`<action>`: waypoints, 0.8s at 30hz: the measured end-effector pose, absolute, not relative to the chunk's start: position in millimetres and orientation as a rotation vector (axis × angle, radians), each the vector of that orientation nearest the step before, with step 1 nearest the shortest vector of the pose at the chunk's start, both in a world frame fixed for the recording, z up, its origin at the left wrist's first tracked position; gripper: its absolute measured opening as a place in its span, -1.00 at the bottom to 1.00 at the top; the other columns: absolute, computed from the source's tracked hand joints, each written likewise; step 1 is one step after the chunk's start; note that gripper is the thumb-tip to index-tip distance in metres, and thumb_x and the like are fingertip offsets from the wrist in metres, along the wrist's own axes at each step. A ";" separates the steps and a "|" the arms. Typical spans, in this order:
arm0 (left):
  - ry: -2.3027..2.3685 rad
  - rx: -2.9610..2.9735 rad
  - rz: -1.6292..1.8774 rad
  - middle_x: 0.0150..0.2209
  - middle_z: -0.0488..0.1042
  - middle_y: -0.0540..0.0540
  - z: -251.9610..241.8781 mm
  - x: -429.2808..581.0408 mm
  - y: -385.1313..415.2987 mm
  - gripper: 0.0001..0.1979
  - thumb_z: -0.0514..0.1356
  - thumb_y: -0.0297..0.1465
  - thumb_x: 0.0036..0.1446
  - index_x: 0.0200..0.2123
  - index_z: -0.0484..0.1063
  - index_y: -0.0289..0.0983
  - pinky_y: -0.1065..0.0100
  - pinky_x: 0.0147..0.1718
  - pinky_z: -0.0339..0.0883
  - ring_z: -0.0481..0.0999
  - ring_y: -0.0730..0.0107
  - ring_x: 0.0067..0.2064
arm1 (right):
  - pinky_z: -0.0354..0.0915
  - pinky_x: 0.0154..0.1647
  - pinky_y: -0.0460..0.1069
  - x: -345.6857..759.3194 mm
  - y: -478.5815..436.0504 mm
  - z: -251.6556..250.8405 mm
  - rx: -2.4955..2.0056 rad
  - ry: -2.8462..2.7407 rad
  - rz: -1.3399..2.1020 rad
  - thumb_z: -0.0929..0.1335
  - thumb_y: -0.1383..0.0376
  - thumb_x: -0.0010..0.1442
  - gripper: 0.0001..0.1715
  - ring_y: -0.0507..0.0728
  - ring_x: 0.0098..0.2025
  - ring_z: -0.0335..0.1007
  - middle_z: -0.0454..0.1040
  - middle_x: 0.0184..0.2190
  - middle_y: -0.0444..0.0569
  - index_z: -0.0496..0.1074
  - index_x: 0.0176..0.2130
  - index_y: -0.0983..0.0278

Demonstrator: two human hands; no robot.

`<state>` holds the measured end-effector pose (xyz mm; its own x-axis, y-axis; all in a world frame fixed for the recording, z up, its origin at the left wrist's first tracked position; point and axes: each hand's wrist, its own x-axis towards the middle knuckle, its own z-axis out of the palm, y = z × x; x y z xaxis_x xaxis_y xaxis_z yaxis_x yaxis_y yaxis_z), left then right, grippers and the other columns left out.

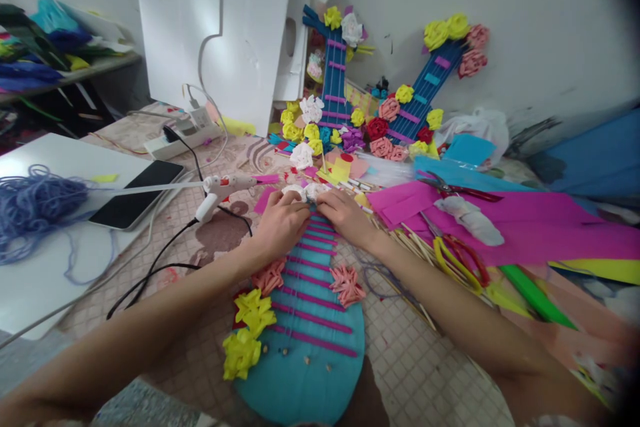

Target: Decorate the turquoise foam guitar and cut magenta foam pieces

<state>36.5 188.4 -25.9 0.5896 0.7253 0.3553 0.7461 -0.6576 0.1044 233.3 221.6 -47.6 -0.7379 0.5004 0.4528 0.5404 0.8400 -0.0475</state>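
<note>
A teal foam guitar [305, 347] with magenta cross strips lies on the floor in front of me, with yellow paper flowers [250, 327] and salmon ones [346, 283] stuck along its sides. My left hand [280, 223] and my right hand [345, 213] meet at the top of its neck. Both pinch and press a white paper flower [311, 191] there, fingers curled round it.
A white glue gun [220, 188] with a black cord lies left of my hands. A phone [135, 197], purple yarn [35, 203], a power strip [183, 137], magenta foam sheets [500, 220], scissors [457, 257] and two finished flower guitars [335, 80] surround me.
</note>
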 end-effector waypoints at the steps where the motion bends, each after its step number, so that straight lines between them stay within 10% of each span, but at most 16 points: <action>1: -1.264 -2.748 -0.564 -0.24 0.57 -0.09 -25.8 36.5 188.7 -0.83 0.07 -0.42 0.21 -0.36 0.46 -0.23 0.07 -0.11 0.08 0.35 0.11 -0.04 | 0.22 -0.02 0.13 233.4 221.2 -46.8 -0.773 -2.565 -0.115 0.19 0.39 0.31 -0.75 0.19 -0.04 0.22 0.40 -0.11 0.08 0.44 -0.24 0.29; 24: -1.173 -2.729 -0.385 -0.30 0.51 -0.13 -27.0 37.3 185.1 -0.91 0.05 -0.48 0.22 -0.32 0.34 -0.27 0.07 -0.15 0.06 0.34 0.11 -0.09 | 0.25 -0.06 0.11 237.7 227.2 -34.2 -0.732 -2.685 -0.111 0.21 0.41 0.30 -0.78 0.18 -0.10 0.28 0.42 -0.19 0.07 0.42 -0.28 0.30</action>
<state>37.3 185.1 -27.0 0.6621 0.6910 0.2901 0.7286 -0.6842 -0.0329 237.7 227.2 -34.2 -0.8035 0.4769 0.3564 0.5048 0.8631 -0.0169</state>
